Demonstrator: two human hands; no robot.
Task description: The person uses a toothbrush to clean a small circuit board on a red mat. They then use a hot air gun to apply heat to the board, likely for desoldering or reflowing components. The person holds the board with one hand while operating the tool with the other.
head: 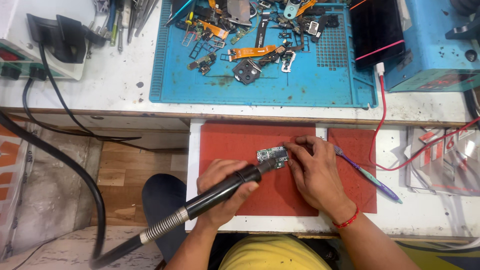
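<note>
On the red mat [235, 137] of the cluttered white table [125, 85], my left hand [220, 187] gripped the black hot-air wand [225, 187], nozzle at the small circuit board [271, 156], which my right hand [312, 167] pinned from three o'clock; heating seemed underway, demanding steady aim.

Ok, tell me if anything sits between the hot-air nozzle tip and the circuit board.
Nothing visible does. The left hand aims the hot-air handpiece straight at the circuit board on the red mat; the right hand steadies the board's right edge.
</note>
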